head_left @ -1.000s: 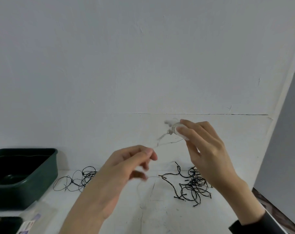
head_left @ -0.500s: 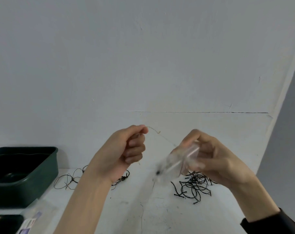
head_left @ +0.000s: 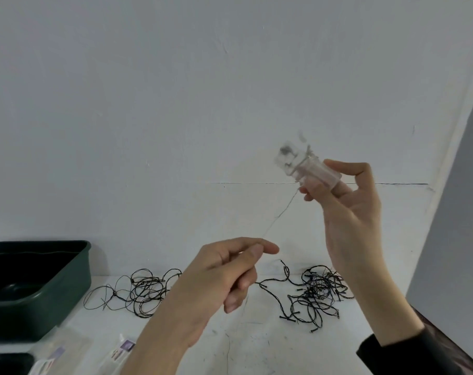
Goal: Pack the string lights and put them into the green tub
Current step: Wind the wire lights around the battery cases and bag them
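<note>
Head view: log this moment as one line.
right hand: holds clear battery case raised | left hand: pinches thin wire | black string lights: loose on table | green tub: no lights visible

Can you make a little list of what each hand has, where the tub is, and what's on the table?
right hand: holds a clear small case, raised, blurred
left hand: pinches a thin wire that runs up to the case
tub: green, far left on the table, no lights seen inside
table: two black string light tangles, one by the tub, one on the right
packets: clear, front left
</note>
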The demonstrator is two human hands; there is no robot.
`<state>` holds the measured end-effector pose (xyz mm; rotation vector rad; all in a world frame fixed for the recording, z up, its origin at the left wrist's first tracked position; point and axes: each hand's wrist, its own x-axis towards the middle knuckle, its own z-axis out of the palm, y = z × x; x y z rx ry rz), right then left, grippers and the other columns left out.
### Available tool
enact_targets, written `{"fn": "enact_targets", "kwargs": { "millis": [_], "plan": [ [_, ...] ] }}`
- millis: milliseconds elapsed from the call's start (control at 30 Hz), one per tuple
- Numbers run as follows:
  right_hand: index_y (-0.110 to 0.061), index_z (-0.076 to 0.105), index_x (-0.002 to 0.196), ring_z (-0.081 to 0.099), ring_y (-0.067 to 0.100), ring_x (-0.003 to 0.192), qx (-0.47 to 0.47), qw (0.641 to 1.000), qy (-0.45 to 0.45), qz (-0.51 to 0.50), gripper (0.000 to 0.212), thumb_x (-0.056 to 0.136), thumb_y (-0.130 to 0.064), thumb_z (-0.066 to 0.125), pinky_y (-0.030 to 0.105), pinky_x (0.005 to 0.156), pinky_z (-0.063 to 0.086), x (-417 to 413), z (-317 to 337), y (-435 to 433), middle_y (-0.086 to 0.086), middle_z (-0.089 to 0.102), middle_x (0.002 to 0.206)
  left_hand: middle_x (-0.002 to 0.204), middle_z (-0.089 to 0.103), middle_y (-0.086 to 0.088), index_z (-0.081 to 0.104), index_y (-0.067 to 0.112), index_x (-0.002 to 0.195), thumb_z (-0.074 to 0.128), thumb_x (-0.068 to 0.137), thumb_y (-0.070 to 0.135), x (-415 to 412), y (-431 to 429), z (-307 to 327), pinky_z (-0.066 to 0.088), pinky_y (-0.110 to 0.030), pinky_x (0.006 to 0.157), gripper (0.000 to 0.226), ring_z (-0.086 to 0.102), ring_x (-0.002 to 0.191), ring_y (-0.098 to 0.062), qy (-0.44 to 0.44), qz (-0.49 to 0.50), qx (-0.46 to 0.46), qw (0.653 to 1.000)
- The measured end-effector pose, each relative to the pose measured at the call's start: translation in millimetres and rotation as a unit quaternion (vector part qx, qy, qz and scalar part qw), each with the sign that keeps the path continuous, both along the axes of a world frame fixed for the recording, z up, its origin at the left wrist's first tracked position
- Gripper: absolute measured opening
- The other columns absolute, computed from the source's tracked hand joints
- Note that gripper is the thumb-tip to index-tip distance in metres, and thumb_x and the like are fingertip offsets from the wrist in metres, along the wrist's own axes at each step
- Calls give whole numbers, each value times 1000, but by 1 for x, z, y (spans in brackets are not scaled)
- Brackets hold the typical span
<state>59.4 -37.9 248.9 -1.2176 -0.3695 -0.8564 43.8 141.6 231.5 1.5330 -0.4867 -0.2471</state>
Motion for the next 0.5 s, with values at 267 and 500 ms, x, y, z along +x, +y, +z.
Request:
{"fn": "enact_targets", "kwargs": {
  "millis": [267,500],
  "plan": [
    [-8,64,100,60,26,96,-379,843,-162,-346,32,79,17,63,17,86,43,9,-6,-9,2,64,109,53,59,13,69,39,82,54,89,46,-11,29,34,28,-6,40,18,40,33,-3,-357,176,204,894],
    [-19,69,88,60,22,102,-442,879,-117,-132,34,78,13,62,26,84,46,1,-8,-3,-2,68,111,55,54,15,68,25,88,50,90,35,21,39,66,31,-8,49,21,45,48,10,-535,287,218,764]
  ]
}}
